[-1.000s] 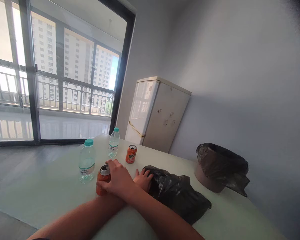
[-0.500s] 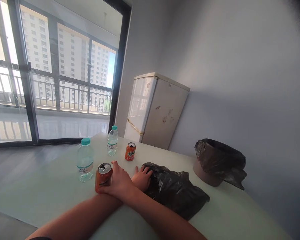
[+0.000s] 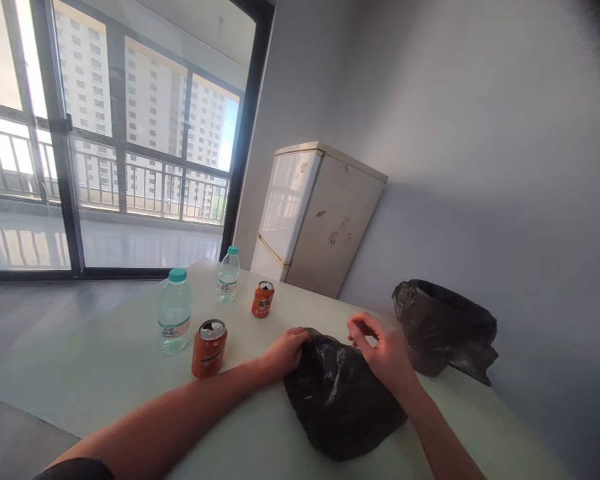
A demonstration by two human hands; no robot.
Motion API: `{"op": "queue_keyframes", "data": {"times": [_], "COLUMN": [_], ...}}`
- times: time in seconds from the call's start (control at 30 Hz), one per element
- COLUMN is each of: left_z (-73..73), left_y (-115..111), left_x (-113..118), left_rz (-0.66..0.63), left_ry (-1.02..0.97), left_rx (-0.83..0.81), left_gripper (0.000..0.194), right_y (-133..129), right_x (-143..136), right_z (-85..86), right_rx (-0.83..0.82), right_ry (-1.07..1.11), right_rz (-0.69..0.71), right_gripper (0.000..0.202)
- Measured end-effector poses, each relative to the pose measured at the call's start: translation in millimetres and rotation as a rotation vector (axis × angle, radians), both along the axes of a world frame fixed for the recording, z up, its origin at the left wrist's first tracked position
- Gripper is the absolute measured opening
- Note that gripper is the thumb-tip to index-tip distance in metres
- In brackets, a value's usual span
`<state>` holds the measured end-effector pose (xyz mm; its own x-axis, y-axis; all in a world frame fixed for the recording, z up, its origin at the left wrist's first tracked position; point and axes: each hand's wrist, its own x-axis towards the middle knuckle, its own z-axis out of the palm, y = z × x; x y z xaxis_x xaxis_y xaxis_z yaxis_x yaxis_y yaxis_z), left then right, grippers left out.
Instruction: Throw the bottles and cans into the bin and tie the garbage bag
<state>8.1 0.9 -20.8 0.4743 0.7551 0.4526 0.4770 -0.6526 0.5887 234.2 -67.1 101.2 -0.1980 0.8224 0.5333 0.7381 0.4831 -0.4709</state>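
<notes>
A black plastic bag (image 3: 345, 400) lies crumpled on the white table in front of me. My left hand (image 3: 286, 353) is closed on its upper left edge, fingers pinching the film. Above the bag's right side, my right hand (image 3: 385, 350) has curled fingers with a gap between thumb and forefinger; I see nothing held in it. An opened orange can (image 3: 210, 350) stands upright beside my left forearm. Farther back is a second orange can (image 3: 263, 299). Two clear water bottles with teal caps, a nearer bottle (image 3: 175, 313) and a farther bottle (image 3: 227, 277), stand at the left.
A brown bin (image 3: 427, 363) lined with a black bag (image 3: 445, 327) stands at the table's right, near the wall. Beyond the table (image 3: 130, 380) is a white refrigerator (image 3: 330, 213). Glass sliding doors (image 3: 145, 167) are at the left.
My right hand has let go of the nearer can and moved right, over the bag. The can stays upright on the table. My left hand now grips the bag's edge, and the bag has shifted shape.
</notes>
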Motion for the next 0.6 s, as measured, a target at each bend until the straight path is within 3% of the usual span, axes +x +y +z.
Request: {"op": "queue_keyframes", "data": {"times": [0.13, 0.2, 0.27, 0.33, 0.4, 0.47, 0.53, 0.6], "left_z": [10.6, 15.9, 20.4, 23.0, 22.4, 17.7, 9.4, -0.3], "left_y": [-5, -9, -12, -14, -12, -8, -2, 2], "left_x": [-1, -2, -3, -3, -3, -1, 2, 5], "left_rz": [-0.112, -0.217, -0.339, -0.411, -0.366, -0.23, -0.129, -0.142], "left_ry": [-0.28, -0.413, -0.565, -0.735, -0.859, -0.828, -0.665, -0.489], "left_rx": [-0.003, -0.081, -0.278, -0.516, -0.65, -0.599, -0.504, -0.489], "left_gripper": [0.029, 0.022, 0.012, 0.02, 0.037, 0.04, 0.035, 0.039], "right_y": [44, 56, 60, 56, 45, 31, 17, 10], "right_x": [63, 70, 64, 52, 40, 32, 27, 25], "right_z": [-47.4, -69.3, -81.3, -84.0, -81.2, -76.2, -69.9, -63.3], "right_rx": [-0.173, -0.239, -0.308, -0.425, -0.586, -0.665, -0.688, -0.703], "right_ry": [-0.085, -0.001, 0.125, 0.181, 0.129, 0.058, 0.044, 0.067], "right_rz": [-0.213, -0.16, -0.05, 0.083, 0.225, 0.294, 0.315, 0.396], "right_gripper": [0.036, 0.038, 0.053, 0.065, 0.06, 0.04, 0.021, 0.012]}}
